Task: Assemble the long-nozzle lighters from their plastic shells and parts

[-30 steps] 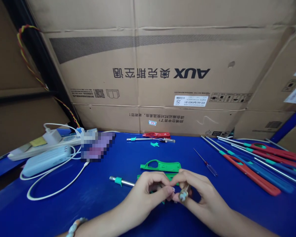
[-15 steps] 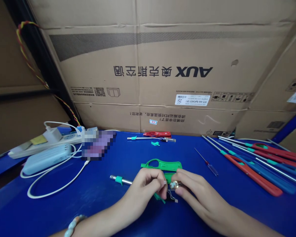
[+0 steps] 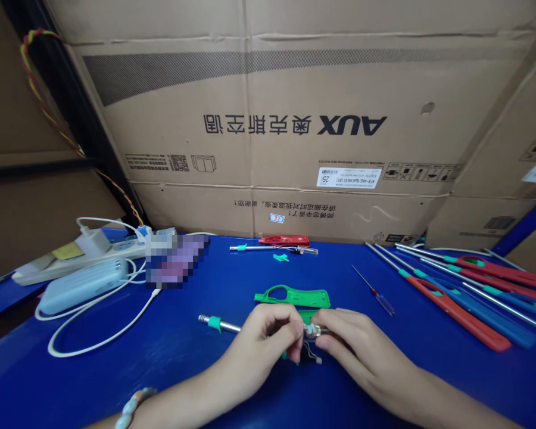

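My right hand (image 3: 357, 342) grips a small lighter fuel tank with a brass-coloured valve end (image 3: 317, 331), most of it hidden under the fingers. Against that end, the closed fingertips of my left hand (image 3: 277, 333) pinch a small pale piece (image 3: 309, 329), too small to make out fully. Beneath my hands lie a metal lighter tube with a green collar (image 3: 215, 323) and a black part with thin white wires (image 3: 311, 354). Just beyond is a green lighter handle shell (image 3: 315, 299); a second green half (image 3: 308, 316) is partly covered.
Farther back lie an opened red lighter shell (image 3: 286, 241), its metal tube (image 3: 254, 248) and a green trigger piece (image 3: 280, 258). To the right are a screwdriver (image 3: 382, 301) and several long lighters (image 3: 460, 313). A power bank (image 3: 84, 286), cables and power strip (image 3: 49, 268) occupy the left.
My left fingertips have moved right, closing the gap to the valve end, and the small piece now meets it. My right hand keeps its hold. The view has shifted slightly.
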`<state>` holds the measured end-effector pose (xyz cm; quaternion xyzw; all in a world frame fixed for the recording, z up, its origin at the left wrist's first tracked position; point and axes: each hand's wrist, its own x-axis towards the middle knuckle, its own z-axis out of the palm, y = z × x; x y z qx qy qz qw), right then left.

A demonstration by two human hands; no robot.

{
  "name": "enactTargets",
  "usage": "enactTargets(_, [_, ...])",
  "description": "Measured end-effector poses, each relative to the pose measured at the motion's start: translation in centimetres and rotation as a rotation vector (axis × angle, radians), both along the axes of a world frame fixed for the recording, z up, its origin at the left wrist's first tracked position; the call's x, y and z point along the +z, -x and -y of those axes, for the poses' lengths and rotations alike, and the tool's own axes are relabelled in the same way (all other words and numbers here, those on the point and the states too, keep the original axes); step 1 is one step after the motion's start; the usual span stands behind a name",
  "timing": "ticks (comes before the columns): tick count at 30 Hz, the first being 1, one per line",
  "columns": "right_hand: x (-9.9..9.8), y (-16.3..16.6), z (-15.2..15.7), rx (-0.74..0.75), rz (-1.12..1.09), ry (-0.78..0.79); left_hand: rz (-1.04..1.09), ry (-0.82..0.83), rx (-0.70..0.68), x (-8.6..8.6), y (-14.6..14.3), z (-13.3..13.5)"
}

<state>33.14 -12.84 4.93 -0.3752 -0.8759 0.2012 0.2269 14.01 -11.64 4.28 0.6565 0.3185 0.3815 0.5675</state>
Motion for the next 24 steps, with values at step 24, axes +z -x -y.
enactTargets(24, [1.6, -0.6, -0.4, 0.022, 0.016, 0.140, -0.365, -0.417, -0.059, 0.8, 0.9, 0.0])
